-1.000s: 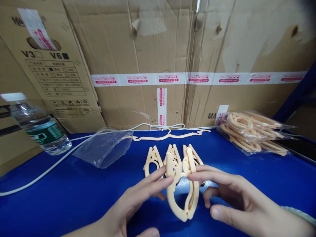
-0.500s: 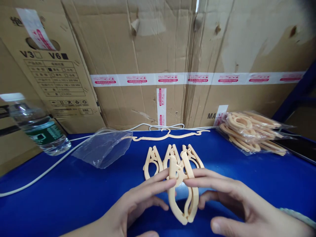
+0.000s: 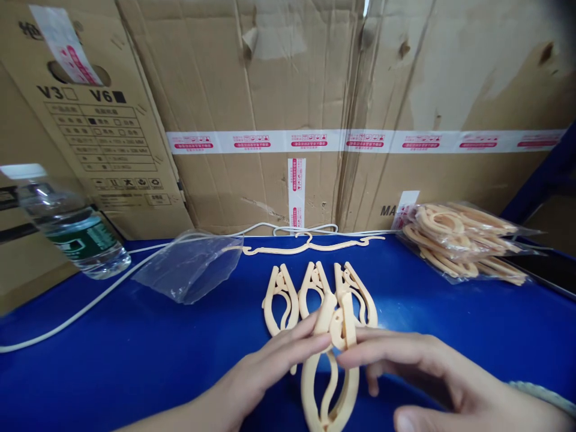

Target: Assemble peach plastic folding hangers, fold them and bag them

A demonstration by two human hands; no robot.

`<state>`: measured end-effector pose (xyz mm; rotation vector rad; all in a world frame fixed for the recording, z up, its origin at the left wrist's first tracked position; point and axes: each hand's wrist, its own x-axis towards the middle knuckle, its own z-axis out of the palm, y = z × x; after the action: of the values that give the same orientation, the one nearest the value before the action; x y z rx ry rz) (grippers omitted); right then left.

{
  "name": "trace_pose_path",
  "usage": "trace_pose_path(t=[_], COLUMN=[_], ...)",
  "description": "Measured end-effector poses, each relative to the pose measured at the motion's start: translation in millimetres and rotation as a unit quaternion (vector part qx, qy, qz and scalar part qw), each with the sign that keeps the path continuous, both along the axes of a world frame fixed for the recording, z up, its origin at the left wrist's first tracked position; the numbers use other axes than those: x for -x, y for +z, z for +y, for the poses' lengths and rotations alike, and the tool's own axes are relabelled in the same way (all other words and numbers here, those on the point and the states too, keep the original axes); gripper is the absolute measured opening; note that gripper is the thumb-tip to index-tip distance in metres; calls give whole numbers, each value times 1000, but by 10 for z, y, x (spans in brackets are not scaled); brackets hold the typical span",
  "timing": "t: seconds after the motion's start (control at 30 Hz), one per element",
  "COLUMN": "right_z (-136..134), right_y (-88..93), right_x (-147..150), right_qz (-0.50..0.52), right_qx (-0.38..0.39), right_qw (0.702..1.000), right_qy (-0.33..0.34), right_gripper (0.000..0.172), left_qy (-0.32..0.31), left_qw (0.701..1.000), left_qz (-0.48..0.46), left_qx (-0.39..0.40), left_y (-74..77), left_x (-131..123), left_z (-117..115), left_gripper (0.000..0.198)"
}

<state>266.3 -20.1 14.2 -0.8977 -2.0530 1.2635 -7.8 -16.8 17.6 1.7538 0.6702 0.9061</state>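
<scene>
My left hand (image 3: 274,366) and right hand (image 3: 423,369) each pinch the folded beige hanger (image 3: 342,318) between fingertips, holding it over the blue desk (image 3: 112,354) (near the front edge). Three more hangers (image 3: 315,273) lie just behind it.

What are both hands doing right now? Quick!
Left hand: closed, fingers pinching the folded beige hanger near its top.
Right hand: closed, fingers pinching the same hanger from the other side.
</scene>
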Motion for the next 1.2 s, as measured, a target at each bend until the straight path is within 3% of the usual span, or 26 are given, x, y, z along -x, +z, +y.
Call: trace_pose_path(t=[0.1, 0.17, 0.27, 0.37, 0.43, 0.57, 0.73, 0.87, 0.97, 1.07, 1.2], right_z=[9, 21, 45, 64, 73, 78, 73, 167, 347, 553, 677], right_y=[-4, -1, 19, 38, 38, 21, 16, 65, 123, 133, 59], right_x=[-6, -2, 12, 24, 23, 4, -1, -55, -216, -425, -571], right_qz=[10, 21, 45, 54, 49, 40, 39, 58, 61, -41, -276], right_qx=[23, 44, 68, 73, 66, 64, 63, 31, -17, -90, -169], right_qw=[999, 999, 996, 994, 995, 997, 996, 994, 981, 966, 932], right_qy=[26, 15, -31, -54, -51, -36, -47, -92, -185, -239, -165], right_gripper=[45, 43, 40, 40, 41, 43, 43, 43, 41, 42, 56], left_qy=[-6, 5, 90, 180, 164, 58, -21, -15, 2, 2, 5], left_qw=[999, 999, 996, 982, 982, 986, 991, 993, 994, 995, 993], left_qz=[10, 7, 0, 4, 19, 63, 80, 98, 103, 88, 92], left_qx=[36, 40, -4, -61, -92, -141, -101, -60, -39, -55, -73], left_y=[18, -7, -87, -169, -192, -152, -57, -26, -35, -47, -49], left_x=[-33, -18, 36, 80, 97, 125, 123, 95, 95, 101, 106], left_z=[17, 20, -3, -25, -18, 53, 128, 117, 98, 86, 84], left_gripper=[38, 40, 55, 53, 52, 60, 61, 53, 52, 53, 47])
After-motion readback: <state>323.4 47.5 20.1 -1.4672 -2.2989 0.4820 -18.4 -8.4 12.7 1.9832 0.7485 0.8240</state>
